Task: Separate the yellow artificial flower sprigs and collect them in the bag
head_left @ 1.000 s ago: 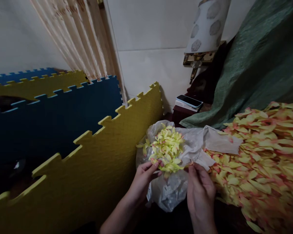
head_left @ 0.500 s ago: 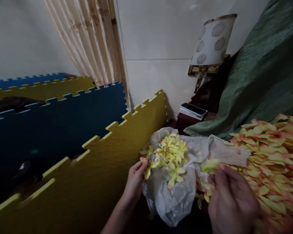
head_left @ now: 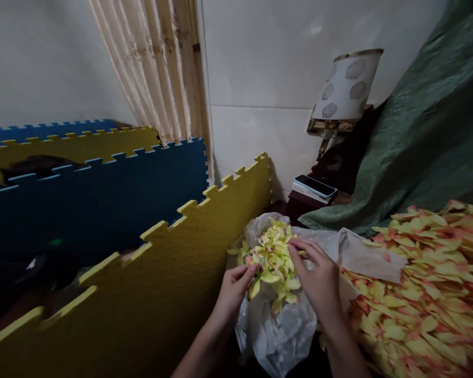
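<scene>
My left hand point(head_left: 236, 283) pinches a yellow-green artificial flower point(head_left: 270, 276) with a pink tip between thumb and forefinger. Under and behind it, a heap of similar flowers point(head_left: 278, 236) lies on a crumpled clear plastic bag point(head_left: 279, 336). At the heap's right edge is my right hand point(head_left: 315, 273), its thumb and forefinger brought together among the petals. What those fingertips hold, if anything, is hidden by the flowers. Right of this hand spreads a large pile of yellow petals with pink ends point(head_left: 425, 310).
A yellow foam mat point(head_left: 189, 252) stands on edge at my left, with a blue mat point(head_left: 102, 199) behind it. A phone point(head_left: 315, 185) lies on a dark bedside stand. Beyond are a wall lamp point(head_left: 349, 86), a green cloth point(head_left: 410, 131) and a beige curtain point(head_left: 157, 68).
My right hand has moved left from beside the petal pile, where it held a blurred yellow-green piece, to the flower heap. The left hand keeps its flower, and the view has shifted slightly.
</scene>
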Tool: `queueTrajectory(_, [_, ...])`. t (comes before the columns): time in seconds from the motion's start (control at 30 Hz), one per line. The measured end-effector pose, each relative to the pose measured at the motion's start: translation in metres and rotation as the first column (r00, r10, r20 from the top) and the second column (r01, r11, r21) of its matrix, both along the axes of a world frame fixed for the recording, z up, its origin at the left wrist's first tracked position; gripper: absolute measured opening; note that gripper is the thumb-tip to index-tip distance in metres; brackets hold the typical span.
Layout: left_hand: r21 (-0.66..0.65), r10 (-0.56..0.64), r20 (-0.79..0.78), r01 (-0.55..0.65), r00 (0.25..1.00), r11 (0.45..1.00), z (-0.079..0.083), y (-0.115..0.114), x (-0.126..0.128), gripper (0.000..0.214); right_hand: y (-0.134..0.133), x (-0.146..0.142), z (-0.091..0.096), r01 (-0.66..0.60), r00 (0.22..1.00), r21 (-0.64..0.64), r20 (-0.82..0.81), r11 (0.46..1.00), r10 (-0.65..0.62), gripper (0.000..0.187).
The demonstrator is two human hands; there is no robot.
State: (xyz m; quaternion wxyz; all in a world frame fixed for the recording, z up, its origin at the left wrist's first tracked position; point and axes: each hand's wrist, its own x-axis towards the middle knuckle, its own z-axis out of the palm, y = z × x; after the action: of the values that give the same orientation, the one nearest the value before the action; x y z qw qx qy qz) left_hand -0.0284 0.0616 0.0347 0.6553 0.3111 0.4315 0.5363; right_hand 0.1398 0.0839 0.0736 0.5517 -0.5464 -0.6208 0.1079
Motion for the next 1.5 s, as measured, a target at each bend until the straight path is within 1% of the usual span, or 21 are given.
queueTrajectory(0.17, [0.081,-0.026,-0.050,0.030,0.998,0.996,0.005,-0.002,0.003,0.035,-0.034,-0.013,-0.003,-0.184,0.976,-0.127,-0.144,0.975,0.165,0.015])
queueTrajectory(0.3, [0.168,-0.031,-0.109,0.049,0.994,0.985,0.009,-0.005,0.004,0.025,-0.041,-0.009,-0.007,-0.227,0.972,-0.197,-0.101,0.954,0.210,0.017])
queueTrajectory(0.4, [0.209,-0.090,-0.150,0.121,0.985,0.970,0.010,-0.004,0.003,0.022,-0.041,-0.006,-0.009,-0.289,0.957,-0.306,-0.112,0.907,0.267,0.017])
queueTrajectory(0.47, [0.226,-0.148,-0.174,0.186,0.974,0.956,0.009,-0.004,-0.001,0.023,-0.040,-0.007,-0.011,-0.381,0.923,-0.348,-0.198,0.856,0.331,0.015])
queueTrajectory(0.53, [0.233,-0.198,-0.185,0.238,0.963,0.943,0.008,-0.003,-0.006,0.023,-0.038,-0.008,-0.015,-0.467,0.874,-0.343,-0.321,0.815,0.365,0.014])
queueTrajectory(0.6, [0.225,-0.252,-0.185,0.290,0.950,0.930,0.006,-0.004,-0.012,0.023,-0.038,-0.007,-0.022,-0.487,0.827,-0.330,-0.471,0.808,0.306,0.017])
queueTrajectory(0.67, [0.176,-0.272,-0.159,0.298,0.949,0.938,0.003,-0.005,-0.018,0.026,-0.038,-0.005,-0.027,-0.394,0.768,-0.311,-0.628,0.865,0.124,0.022])
queueTrajectory(0.73, [0.092,-0.234,-0.120,0.246,0.965,0.965,-0.001,-0.007,-0.023,0.031,-0.039,-0.004,-0.029,-0.244,0.686,-0.281,-0.727,0.928,-0.040,0.027])
queueTrajectory(0.77, [0.057,-0.201,-0.105,0.208,0.974,0.977,-0.003,-0.007,-0.025,0.033,-0.040,-0.004,-0.028,-0.178,0.659,-0.251,-0.749,0.951,-0.074,0.027])
queueTrajectory(0.83, [0.030,-0.157,-0.082,0.160,0.984,0.987,-0.005,-0.008,-0.027,0.033,-0.040,-0.006,-0.022,-0.116,0.659,-0.161,-0.751,0.980,-0.046,0.022])
queueTrajectory(0.93, [0.044,-0.114,-0.022,0.115,0.993,0.992,-0.003,-0.004,-0.028,0.033,-0.038,-0.012,-0.011,-0.080,0.720,-0.023,-0.693,0.997,0.042,0.013])
queueTrajectory(1.0, [0.036,-0.052,0.014,0.051,0.999,0.998,0.002,0.001,-0.032,0.033,-0.035,-0.013,-0.007,-0.003,0.746,0.036,-0.666,0.999,0.026,0.012])
queueTrajectory(1.07, [0.027,0.039,0.027,-0.040,0.999,0.999,0.006,0.007,-0.038,0.034,-0.031,-0.009,-0.005,0.110,0.706,0.063,-0.707,0.992,-0.033,0.014])
queueTrajectory(1.17, [-0.006,0.145,0.047,-0.145,0.988,0.989,0.008,0.014,-0.047,0.034,-0.017,0.006,-0.002,0.271,0.596,0.069,-0.795,0.960,-0.111,0.022])
queueTrajectory(1.2, [-0.023,0.153,0.058,-0.152,0.987,0.988,0.008,0.014,-0.048,0.035,-0.010,0.012,0.000,0.298,0.596,0.062,-0.791,0.953,-0.135,0.024])
queueTrajectory(1.23, [-0.040,0.144,0.069,-0.141,0.987,0.989,0.008,0.014,-0.048,0.037,-0.002,0.016,0.001,0.290,0.626,0.043,-0.765,0.956,-0.156,0.027])
queueTrajectory(1.27, [-0.054,0.125,0.080,-0.121,0.989,0.991,0.008,0.014,-0.047,0.039,0.007,0.020,0.004,0.249,0.680,0.011,-0.714,0.969,-0.167,0.030])
queueTrajectory(1.33, [-0.061,0.083,0.092,-0.078,0.992,0.995,0.008,0.011,-0.040,0.043,0.024,0.021,0.008,0.132,0.833,-0.060,-0.535,0.989,-0.143,0.037])
queueTrajectory(1.4, [-0.038,0.065,0.070,-0.062,0.995,0.997,0.008,0.009,-0.032,0.043,0.033,0.014,0.013,0.107,0.946,-0.069,-0.299,0.992,-0.123,0.043])
queueTrajectory(1.47, [0.022,0.064,0.003,-0.064,0.998,0.998,0.010,0.005,-0.025,0.041,0.030,0.001,0.017,0.124,0.984,-0.014,-0.125,0.992,-0.125,0.037])
queueTrajectory(1.5, [0.055,0.059,-0.035,-0.057,0.998,0.997,0.011,0.004,-0.022,0.040,0.024,-0.007,0.018,0.089,0.992,-0.011,-0.088,0.996,-0.089,0.031])
